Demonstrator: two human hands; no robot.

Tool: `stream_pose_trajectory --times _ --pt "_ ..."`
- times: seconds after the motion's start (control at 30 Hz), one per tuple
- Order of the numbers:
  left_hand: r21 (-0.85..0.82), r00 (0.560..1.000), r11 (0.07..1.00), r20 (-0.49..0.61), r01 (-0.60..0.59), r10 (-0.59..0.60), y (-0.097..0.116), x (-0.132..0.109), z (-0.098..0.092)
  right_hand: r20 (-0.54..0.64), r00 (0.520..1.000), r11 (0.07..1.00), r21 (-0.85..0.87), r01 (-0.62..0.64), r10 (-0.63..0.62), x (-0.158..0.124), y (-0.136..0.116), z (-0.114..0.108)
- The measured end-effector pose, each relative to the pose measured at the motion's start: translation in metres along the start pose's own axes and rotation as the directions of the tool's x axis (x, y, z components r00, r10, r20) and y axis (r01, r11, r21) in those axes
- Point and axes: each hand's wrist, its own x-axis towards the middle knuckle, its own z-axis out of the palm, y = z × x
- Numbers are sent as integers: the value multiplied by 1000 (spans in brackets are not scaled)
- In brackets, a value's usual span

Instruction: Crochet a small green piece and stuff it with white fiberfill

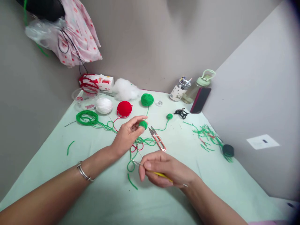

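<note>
Near the middle of the table, my left hand (127,132) pinches a small green crochet piece (142,125) between thumb and fingers. A green strand runs from beside it up to the green yarn ball (147,100). Lower and to the right, my right hand (161,168) is closed around a crochet hook (161,176) with a yellow handle, its metal tip pointing left. Loose green yarn (146,141) lies in loops below the left hand, with some red strands among it. Thread snips (157,139) with orange handles lie just right of the left hand, blades pointing away.
White (104,105) and red yarn balls (124,108) sit behind, near white stuffing (126,89). A green yarn coil (87,117) lies left. At right are a pen cup (177,92), bottle (203,82), phone (201,100), black hair clip (181,113) and yarn scraps (206,132).
</note>
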Motion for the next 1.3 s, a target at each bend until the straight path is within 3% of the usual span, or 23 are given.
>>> stream_pose_trajectory --times 0.07,0.2,0.4,0.6,0.87,1.0,1.3 --pt "-27 1000 1000 -16 2 -2 -1 0 0 -75 995 998 -4 70 -70 0 0 0" --pt "35 1000 999 -5 -12 13 -3 -2 3 -287 937 980 -26 199 -198 3 -7 -3" --pt "115 1000 993 -14 7 -6 -1 -6 5 -397 887 972 -81 221 -235 6 -8 -7" --pt "25 991 992 49 122 -123 4 -7 8 -425 873 970 -141 197 -240 6 -6 -10" --pt "104 986 988 114 113 -124 13 -8 3 -475 837 957 -226 183 -272 4 -5 -14" --pt "32 974 989 170 143 -147 10 -7 0 -482 828 953 -236 192 -286 4 -5 -14" --pt "105 989 989 90 106 -116 8 -7 3 -476 842 965 -180 191 -256 5 -7 -14"
